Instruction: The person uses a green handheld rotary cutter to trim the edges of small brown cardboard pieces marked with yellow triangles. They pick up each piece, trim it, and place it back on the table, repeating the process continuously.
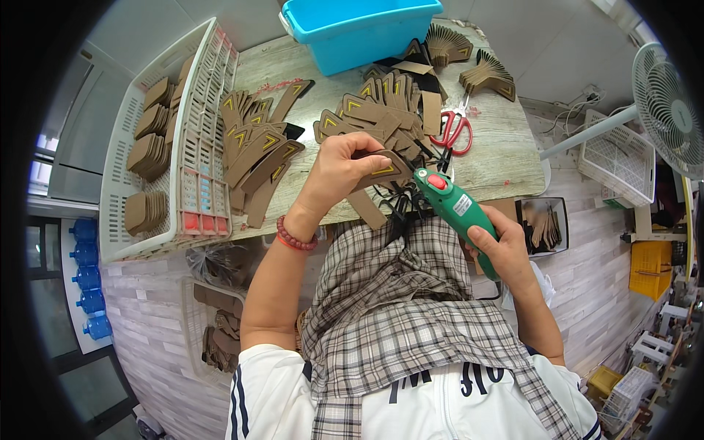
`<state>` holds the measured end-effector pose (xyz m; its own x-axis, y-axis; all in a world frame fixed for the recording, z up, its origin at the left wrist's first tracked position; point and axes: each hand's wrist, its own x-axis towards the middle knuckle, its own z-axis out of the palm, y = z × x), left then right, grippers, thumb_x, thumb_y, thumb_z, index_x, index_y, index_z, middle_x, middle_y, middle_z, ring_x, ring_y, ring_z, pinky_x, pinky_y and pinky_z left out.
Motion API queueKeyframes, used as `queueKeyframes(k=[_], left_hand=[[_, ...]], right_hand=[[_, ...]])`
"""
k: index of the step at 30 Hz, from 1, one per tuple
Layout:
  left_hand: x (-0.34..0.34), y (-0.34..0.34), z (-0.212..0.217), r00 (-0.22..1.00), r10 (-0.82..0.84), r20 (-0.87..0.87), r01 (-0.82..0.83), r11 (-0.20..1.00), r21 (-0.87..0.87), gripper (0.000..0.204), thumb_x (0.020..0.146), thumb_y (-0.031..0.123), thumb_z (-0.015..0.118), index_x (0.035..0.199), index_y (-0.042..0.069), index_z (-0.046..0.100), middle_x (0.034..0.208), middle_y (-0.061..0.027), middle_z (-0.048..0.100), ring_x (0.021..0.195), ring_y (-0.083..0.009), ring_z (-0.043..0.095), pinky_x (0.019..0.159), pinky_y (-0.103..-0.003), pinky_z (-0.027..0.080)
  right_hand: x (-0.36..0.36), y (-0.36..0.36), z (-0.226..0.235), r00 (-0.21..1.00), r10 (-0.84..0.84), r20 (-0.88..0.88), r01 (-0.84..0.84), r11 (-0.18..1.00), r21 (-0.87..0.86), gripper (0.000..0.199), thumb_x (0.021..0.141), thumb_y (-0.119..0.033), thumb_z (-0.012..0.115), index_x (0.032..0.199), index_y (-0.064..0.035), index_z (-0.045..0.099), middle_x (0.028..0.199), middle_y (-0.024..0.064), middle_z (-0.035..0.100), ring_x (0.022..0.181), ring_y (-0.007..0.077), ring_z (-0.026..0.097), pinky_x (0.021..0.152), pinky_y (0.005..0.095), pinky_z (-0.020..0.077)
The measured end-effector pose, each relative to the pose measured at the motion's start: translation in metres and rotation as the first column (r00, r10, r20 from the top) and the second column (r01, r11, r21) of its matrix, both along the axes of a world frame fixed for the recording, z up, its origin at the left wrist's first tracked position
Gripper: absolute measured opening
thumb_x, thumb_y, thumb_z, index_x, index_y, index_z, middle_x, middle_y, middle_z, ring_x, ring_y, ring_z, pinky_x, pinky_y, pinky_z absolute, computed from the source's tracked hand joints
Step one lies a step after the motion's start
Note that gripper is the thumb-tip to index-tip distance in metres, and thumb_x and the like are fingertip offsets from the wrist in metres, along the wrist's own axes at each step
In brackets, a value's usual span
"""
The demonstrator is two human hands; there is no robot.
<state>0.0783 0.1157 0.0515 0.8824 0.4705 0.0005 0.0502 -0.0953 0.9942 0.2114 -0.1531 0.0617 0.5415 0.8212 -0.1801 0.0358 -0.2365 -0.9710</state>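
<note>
Wooden table (506,139): left hand (341,172) pinches brown tag (381,172), right hand (502,249) grips green tool (455,205).

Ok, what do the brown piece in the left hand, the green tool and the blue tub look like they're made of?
The brown piece in the left hand looks like matte leather or leatherette, flat and thin with a yellow stripe. The green tool in the right hand seems to be glossy moulded plastic. The blue tub looks like smooth, rigid plastic.

Left hand (343,170) raised, fingers curled in pinching grip; right hand (501,249) fisted, forearm angled inward.
</note>
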Motion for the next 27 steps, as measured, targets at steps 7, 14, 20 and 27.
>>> queueKeyframes(k=[7,14,20,27], left_hand=[[0.003,-0.006,-0.006,0.996,-0.031,-0.084,0.028,0.999,-0.037,0.007,0.083,0.005,0.068,0.086,-0.001,0.067,0.077,0.0021,0.063,0.071,-0.0035,0.054,0.064,-0.019,0.044],[-0.022,0.031,-0.058,0.62,0.779,0.092,-0.459,0.455,-0.763,0.019,0.085,-0.003,0.049,0.103,-0.009,0.052,0.099,-0.02,0.062,0.089,-0.0308,0.065,0.081,-0.044,0.057],[-0.021,-0.044,-0.076,0.839,0.501,-0.214,-0.307,0.112,-0.945,0.014,0.087,0.001,0.057,0.1,-0.001,0.054,0.094,-0.015,0.062,0.092,-0.031,0.063,0.082,-0.044,0.053],[0.0,-0.063,-0.055,0.849,0.52,0.097,-0.205,0.491,-0.846,0.015,0.087,0.001,0.063,0.1,0.002,0.057,0.096,-0.0076,0.066,0.085,-0.0178,0.065,0.076,-0.032,0.056]], right_hand=[[-0.001,0.008,-0.003,1.0,-0.016,-0.015,0.016,1.0,0.003,0.038,0.091,-0.025,0.064,0.116,0.0027,0.058,0.08,0.0025,0.06,0.064,0.0081,0.055,0.057,0.0218,0.0458],[-0.001,0.006,-0.007,0.99,-0.141,-0.027,0.142,0.989,0.028,0.037,0.091,-0.023,0.064,0.118,0.002,0.058,0.08,0.0028,0.06,0.064,0.0073,0.054,0.057,0.0214,0.0456],[-0.013,0.01,-0.022,0.988,-0.146,-0.046,0.148,0.988,0.037,0.038,0.089,-0.023,0.068,0.117,0.0017,0.06,0.079,0.0008,0.06,0.061,0.0058,0.053,0.056,0.0213,0.0447],[-0.026,0.009,-0.027,0.989,-0.114,0.089,0.116,0.993,-0.008,0.039,0.088,-0.025,0.069,0.116,0.0001,0.061,0.076,0.0013,0.061,0.063,0.0057,0.053,0.057,0.0227,0.0439]])
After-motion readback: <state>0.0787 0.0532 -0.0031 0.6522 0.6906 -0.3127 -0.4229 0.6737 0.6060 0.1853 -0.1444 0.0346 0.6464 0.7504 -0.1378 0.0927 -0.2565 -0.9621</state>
